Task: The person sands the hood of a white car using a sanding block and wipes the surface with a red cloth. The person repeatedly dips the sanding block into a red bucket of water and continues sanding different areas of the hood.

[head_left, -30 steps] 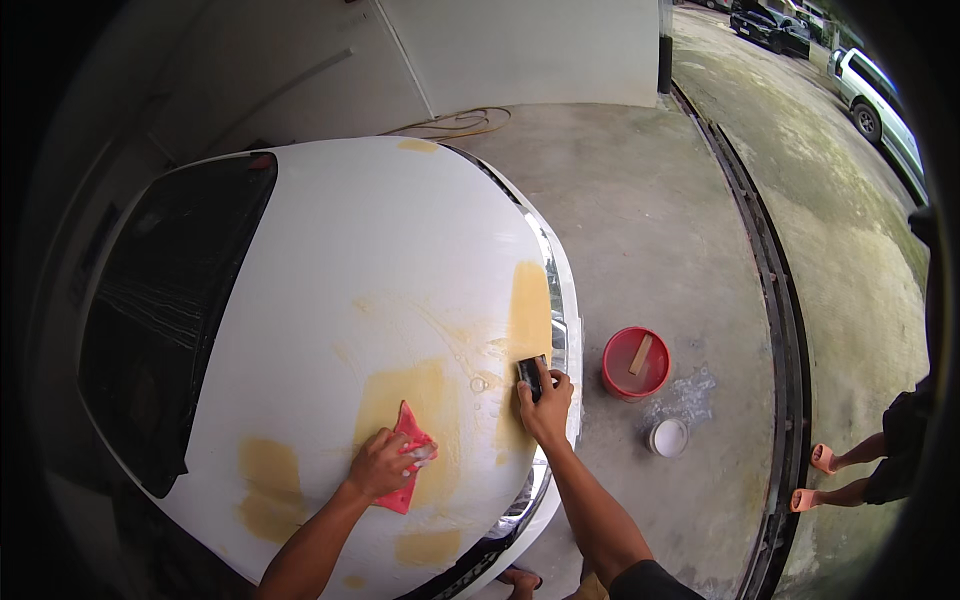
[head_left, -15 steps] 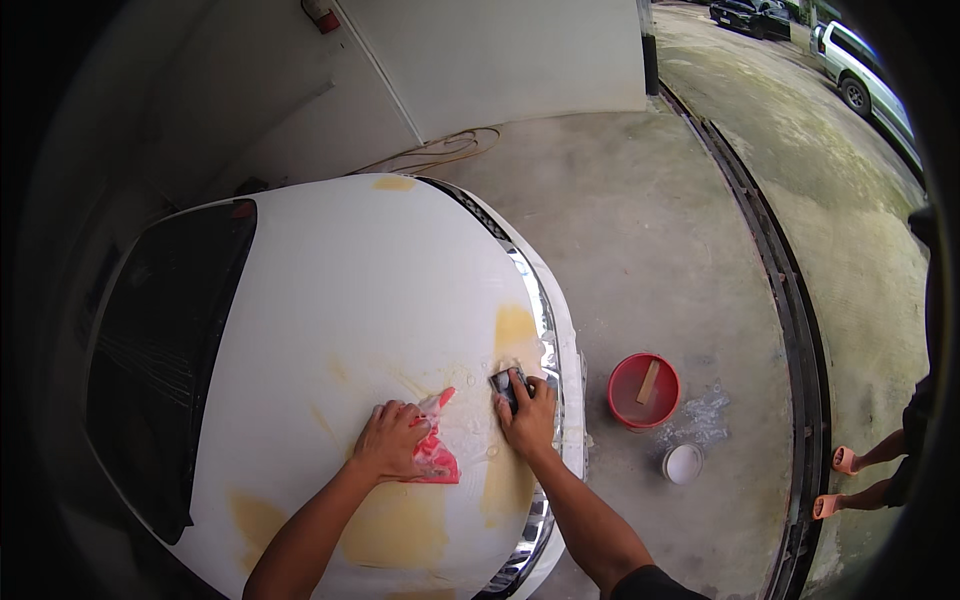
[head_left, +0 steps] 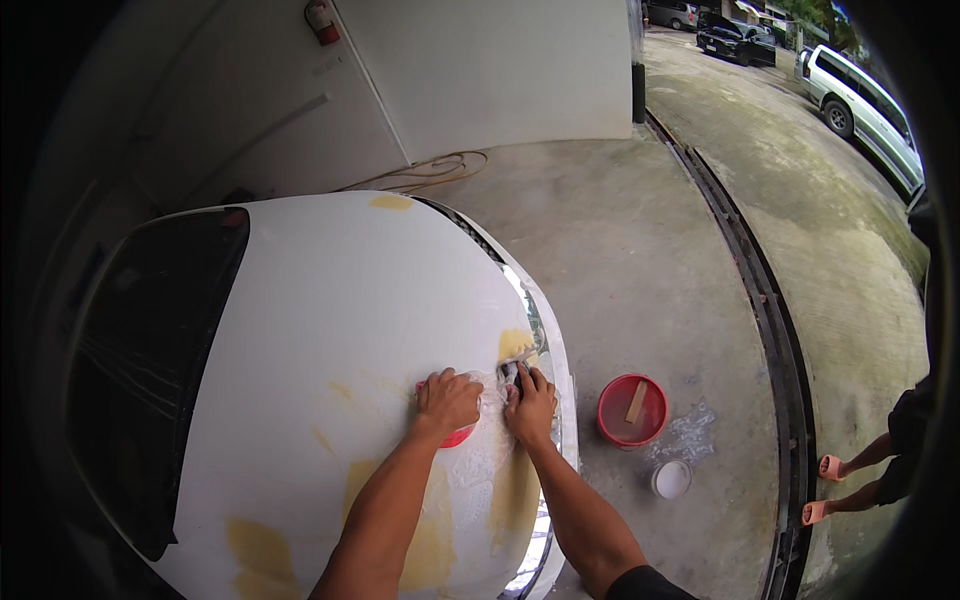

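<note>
Both of my hands work on the white car hood (head_left: 315, 300), which carries yellow filler patches (head_left: 257, 555). My left hand (head_left: 446, 402) presses a soapy red cloth (head_left: 459, 436) onto it, its fingers curled over the cloth and largely covering it. Just to its right, my right hand (head_left: 530, 402) grips a dark sanding block (head_left: 510, 374), covered in suds, on the patch at the hood's front edge. Wet white lather spreads between and below the hands.
Red bucket (head_left: 632, 430) with wooden stick, white tub (head_left: 671, 481) on concrete floor. Coiled hose (head_left: 440, 172) by the wall, fire extinguisher (head_left: 322, 23) above. Long drain channel (head_left: 770, 312) crosses right. Another person's sandalled feet (head_left: 829, 468) stand beyond it; parked cars (head_left: 736, 42) outside.
My left hand has moved right and up with the cloth, closer to my right hand. The lather has spread over the yellow patch. The view has shifted, showing more wall and driveway.
</note>
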Tool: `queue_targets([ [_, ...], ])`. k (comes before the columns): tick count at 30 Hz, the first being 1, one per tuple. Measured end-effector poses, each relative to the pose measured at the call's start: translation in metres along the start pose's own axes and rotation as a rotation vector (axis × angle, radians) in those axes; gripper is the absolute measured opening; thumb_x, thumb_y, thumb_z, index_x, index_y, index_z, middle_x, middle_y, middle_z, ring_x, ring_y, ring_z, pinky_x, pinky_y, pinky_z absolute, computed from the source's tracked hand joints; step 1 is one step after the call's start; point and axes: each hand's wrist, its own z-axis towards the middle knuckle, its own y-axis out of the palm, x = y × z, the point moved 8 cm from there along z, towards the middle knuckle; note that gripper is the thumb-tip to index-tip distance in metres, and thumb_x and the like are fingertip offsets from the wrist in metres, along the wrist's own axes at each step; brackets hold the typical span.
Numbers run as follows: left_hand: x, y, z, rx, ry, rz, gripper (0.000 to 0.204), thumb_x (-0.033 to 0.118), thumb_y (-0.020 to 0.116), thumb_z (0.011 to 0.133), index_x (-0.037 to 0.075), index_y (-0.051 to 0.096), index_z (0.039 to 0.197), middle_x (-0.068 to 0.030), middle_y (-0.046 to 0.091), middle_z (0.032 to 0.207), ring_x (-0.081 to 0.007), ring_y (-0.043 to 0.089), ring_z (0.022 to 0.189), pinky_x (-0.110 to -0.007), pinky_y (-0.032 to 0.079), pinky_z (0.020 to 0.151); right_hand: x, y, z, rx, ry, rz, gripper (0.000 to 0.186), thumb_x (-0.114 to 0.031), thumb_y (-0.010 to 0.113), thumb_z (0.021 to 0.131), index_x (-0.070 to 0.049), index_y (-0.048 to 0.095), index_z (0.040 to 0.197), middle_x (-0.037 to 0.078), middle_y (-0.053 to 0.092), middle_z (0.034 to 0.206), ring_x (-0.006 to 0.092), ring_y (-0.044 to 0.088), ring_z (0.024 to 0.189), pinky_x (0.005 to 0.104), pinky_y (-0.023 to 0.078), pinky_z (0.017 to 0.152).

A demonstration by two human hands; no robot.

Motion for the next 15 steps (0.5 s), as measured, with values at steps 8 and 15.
queue_targets([
  [8, -0.105, -0.066, -0.194, -0.141, -0.418, -0.014, 0.1, 0.077, 0.078, 0.067, 0.028, 0.055, 0.151, -0.0116, 0.023, 0.171, -0.0514, 0.018, 0.154, -0.073, 0.012, 0.121, -0.013, -0.036, -0.175, -0.147, -0.084, 0.025, 0.057, -0.023, 0.078, 0.084, -0.013, 0.066, 0.138, 0.018, 0.056, 0.148, 0.0377, 0.053, 0.131, 0.0508, 0.034, 0.113],
  [15, -0.201, -0.094, -0.297, -0.111, -1.0, 0.139, 0.131, 0.066, 0.086, 0.067, 0.016, 0.017, 0.166, -0.0166, 0.009, 0.173, -0.0562, 0.014, 0.153, -0.079, 0.028, 0.113, -0.015, 0.014, 0.052, -0.156, -0.222, 0.126, 0.044, -0.023, 0.066, 0.098, -0.015, 0.062, 0.141, 0.012, 0.055, 0.149, 0.0372, 0.053, 0.129, 0.0512, 0.038, 0.109],
])
